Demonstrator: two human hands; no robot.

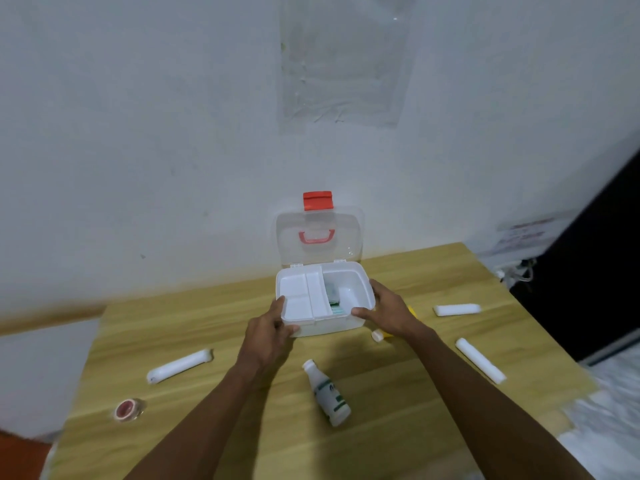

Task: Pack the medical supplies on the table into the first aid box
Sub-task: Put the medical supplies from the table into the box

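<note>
The white first aid box [360,289] stands open at the table's middle, its clear lid [320,237] with red latch upright. A white inner tray covers its left half; green packets lie in the right half. My left hand [272,329] grips the box's front left corner. My right hand [388,311] holds its right front edge. On the table lie a white bottle with a green label [327,393], three white rolls [180,365] [457,309] [480,360], a pink tape roll [126,409] and a yellow item with a white cap [379,336], partly hidden under my right wrist.
The wooden table [207,427] stands against a white wall. A clear plastic sheet [343,64] hangs on the wall above the box. A dark surface [588,271] rises at the right beyond the table edge. White bedding [609,410] lies at the lower right.
</note>
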